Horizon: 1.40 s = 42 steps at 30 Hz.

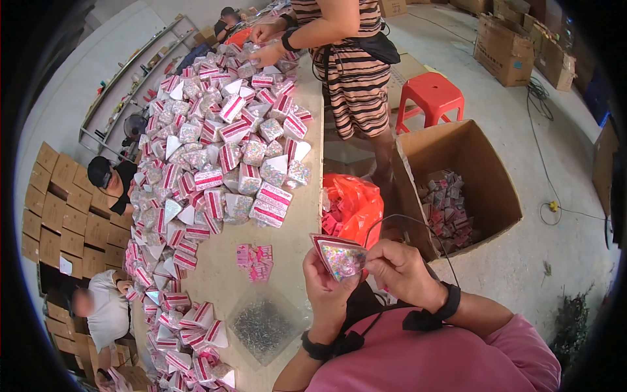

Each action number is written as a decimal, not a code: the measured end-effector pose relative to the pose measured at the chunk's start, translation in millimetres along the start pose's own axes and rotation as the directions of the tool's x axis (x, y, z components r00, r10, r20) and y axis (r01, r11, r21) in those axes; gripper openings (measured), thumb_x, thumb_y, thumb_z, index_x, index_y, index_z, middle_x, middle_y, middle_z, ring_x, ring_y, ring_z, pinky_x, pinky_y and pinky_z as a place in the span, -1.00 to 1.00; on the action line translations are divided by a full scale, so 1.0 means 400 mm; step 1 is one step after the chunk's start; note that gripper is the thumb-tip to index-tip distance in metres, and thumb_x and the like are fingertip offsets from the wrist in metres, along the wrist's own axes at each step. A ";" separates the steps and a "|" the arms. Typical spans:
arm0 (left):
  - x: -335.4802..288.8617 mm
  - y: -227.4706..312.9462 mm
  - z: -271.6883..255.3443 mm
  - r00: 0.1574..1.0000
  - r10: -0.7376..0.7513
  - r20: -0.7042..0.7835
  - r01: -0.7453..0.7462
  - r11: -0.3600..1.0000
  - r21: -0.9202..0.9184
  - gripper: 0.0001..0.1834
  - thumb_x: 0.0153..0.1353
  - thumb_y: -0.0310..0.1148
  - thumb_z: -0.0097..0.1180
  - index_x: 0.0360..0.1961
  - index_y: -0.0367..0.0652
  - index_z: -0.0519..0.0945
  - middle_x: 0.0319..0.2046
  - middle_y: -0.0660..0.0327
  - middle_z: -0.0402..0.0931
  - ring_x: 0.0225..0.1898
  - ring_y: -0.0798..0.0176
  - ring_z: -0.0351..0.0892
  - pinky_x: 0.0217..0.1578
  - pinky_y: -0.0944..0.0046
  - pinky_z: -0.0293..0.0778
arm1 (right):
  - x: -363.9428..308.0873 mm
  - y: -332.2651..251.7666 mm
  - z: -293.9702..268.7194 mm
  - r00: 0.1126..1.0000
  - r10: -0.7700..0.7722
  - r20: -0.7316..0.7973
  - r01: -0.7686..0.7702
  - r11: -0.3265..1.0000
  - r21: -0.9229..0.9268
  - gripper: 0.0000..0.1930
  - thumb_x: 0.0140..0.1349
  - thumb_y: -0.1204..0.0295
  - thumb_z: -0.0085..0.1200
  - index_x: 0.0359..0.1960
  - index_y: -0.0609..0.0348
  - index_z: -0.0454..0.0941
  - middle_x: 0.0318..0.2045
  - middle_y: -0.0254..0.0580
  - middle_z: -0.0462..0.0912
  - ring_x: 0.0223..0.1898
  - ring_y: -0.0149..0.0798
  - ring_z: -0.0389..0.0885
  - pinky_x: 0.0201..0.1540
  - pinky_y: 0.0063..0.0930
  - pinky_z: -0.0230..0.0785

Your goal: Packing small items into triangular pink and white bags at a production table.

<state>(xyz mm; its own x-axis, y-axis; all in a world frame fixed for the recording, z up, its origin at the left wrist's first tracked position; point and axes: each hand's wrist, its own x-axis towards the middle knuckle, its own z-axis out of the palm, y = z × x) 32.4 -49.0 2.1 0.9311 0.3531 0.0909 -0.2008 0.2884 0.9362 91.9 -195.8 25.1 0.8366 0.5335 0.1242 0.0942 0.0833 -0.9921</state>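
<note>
My left hand (325,297) is closed around a wedge-shaped toy cake slice (341,260) with multicoloured dots on its upturned face and a dark pink edge. My right hand (406,271) pinches at the slice's right corner; whatever lies between its fingertips is too small to make out. On the table (219,261), left of my hands, lie several pink printed cards (255,262). Nearer to me is a clear square tray (290,297) full of small metallic pieces. A large heap of similar wrapped cake slices (225,140) covers the table's left and far parts.
Right of the table, a red plastic bag (358,199) holds pink cards. Beside it stands an open carton (486,173) with more cards. Behind are a red stool (431,97) and a person in striped clothing (356,72). Other people work along the table's left side, near stacked cartons (72,209).
</note>
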 end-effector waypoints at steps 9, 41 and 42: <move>-0.002 0.010 0.017 0.999 0.022 -0.032 -0.020 0.998 0.065 -0.26 0.02 -0.62 0.24 0.17 -0.25 0.09 0.03 0.11 0.27 0.02 0.20 0.43 -0.08 0.21 0.57 | -0.001 -0.006 0.011 0.991 -0.117 -0.067 0.112 0.991 -0.074 -0.95 0.22 0.62 -0.01 -0.40 0.25 0.44 -0.63 -0.36 0.43 -0.67 -0.55 0.42 -0.63 -0.63 0.26; -0.013 0.000 0.017 0.992 0.077 -0.097 -0.046 0.957 0.286 -0.22 -0.03 -0.64 0.27 0.16 -0.25 0.06 0.02 0.13 0.22 0.04 0.30 0.34 0.05 0.28 0.36 | 0.000 0.025 -0.001 0.794 -0.569 0.214 0.502 0.416 -0.758 -0.77 -0.13 0.51 0.11 -0.35 0.22 0.44 -0.50 -0.20 0.43 -0.55 -0.18 0.48 -0.45 -0.34 0.37; -0.014 -0.001 0.015 0.992 0.078 -0.100 -0.043 0.948 0.314 -0.22 -0.04 -0.63 0.28 0.16 -0.25 0.07 0.01 0.13 0.22 0.03 0.30 0.34 0.04 0.29 0.35 | 0.001 0.025 0.002 0.801 -0.565 0.196 0.494 0.441 -0.749 -0.77 -0.13 0.52 0.10 -0.36 0.22 0.44 -0.50 -0.20 0.43 -0.55 -0.17 0.48 -0.45 -0.33 0.37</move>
<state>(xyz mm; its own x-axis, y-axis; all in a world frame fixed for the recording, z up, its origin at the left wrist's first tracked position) 29.3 -56.6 3.3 0.8774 0.4620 0.1292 -0.1347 -0.0211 0.9907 92.8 -193.9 15.1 0.5115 0.5454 0.6640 0.8593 -0.3303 -0.3906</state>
